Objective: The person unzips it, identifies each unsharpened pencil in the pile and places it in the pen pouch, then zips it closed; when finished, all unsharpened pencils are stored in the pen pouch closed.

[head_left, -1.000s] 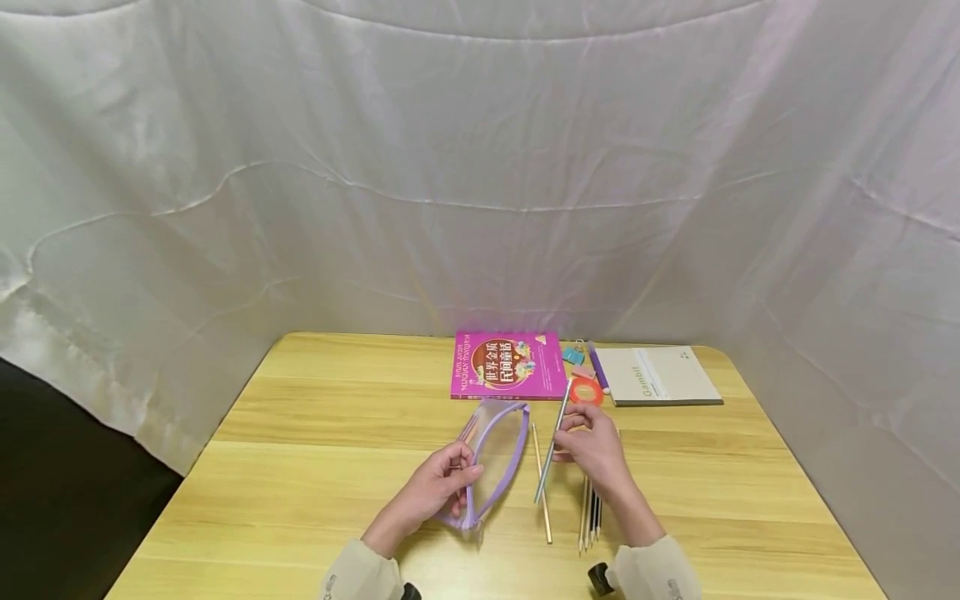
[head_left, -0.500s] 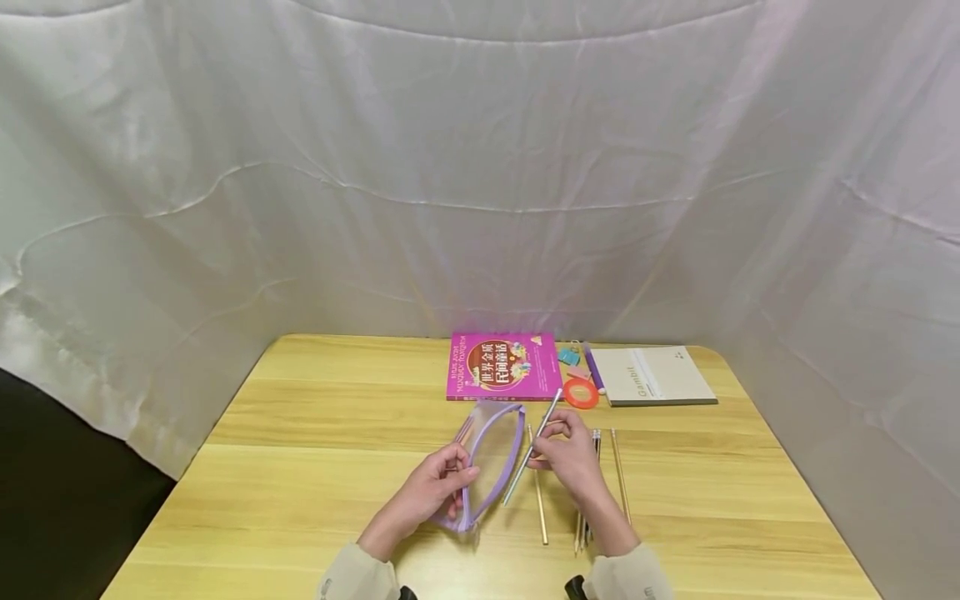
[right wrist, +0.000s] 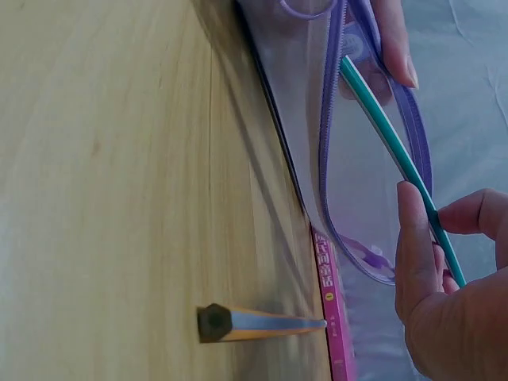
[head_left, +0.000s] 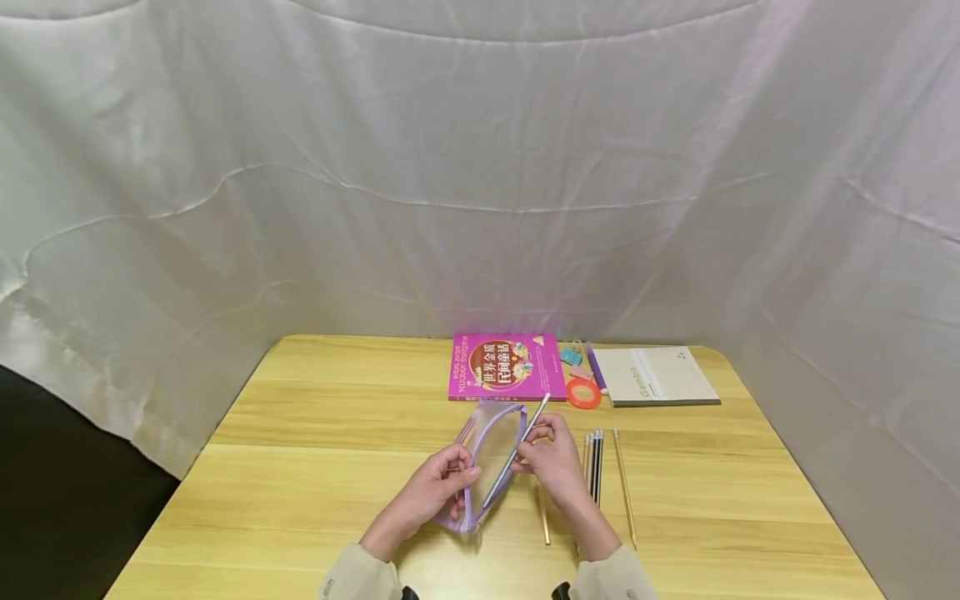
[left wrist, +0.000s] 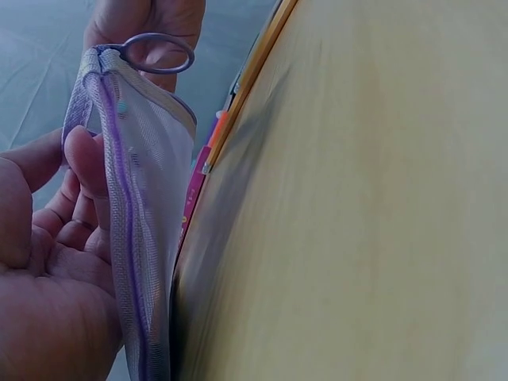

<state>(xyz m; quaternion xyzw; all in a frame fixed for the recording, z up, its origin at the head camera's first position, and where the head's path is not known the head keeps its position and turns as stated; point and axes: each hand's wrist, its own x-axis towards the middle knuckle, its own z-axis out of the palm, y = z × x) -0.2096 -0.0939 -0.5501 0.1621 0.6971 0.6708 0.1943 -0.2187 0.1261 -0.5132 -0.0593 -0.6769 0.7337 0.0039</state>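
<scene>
In the head view my left hand [head_left: 437, 490] grips the near side of a see-through zip pouch [head_left: 480, 417] with purple edging, thumb at its rim. The pouch's mouth gapes toward my right hand [head_left: 557, 460]. My right hand pinches a slim pencil [head_left: 501, 478], silvery in the head view and teal in the right wrist view. The pencil is tilted, its lower end inside the pouch's mouth and its upper end sticking out past my fingers. A few reddish sticks show through the pouch's far-left wall. In the left wrist view a pull ring [left wrist: 163, 54] hangs at the zip's end.
A gold pencil [head_left: 544, 518] lies beside the pouch. Black pencils [head_left: 597, 468] and another gold pencil [head_left: 625, 490] lie right of it. Behind are a pink book [head_left: 506, 371], a red ring-shaped thing [head_left: 572, 397], a blue item [head_left: 571, 357], a purple pen [head_left: 596, 369] and a notebook [head_left: 660, 375].
My right hand has moved left with the pencil, from above the gold pencil to the pouch, so the pencil's lower end is now in the mouth. My left hand has stayed put.
</scene>
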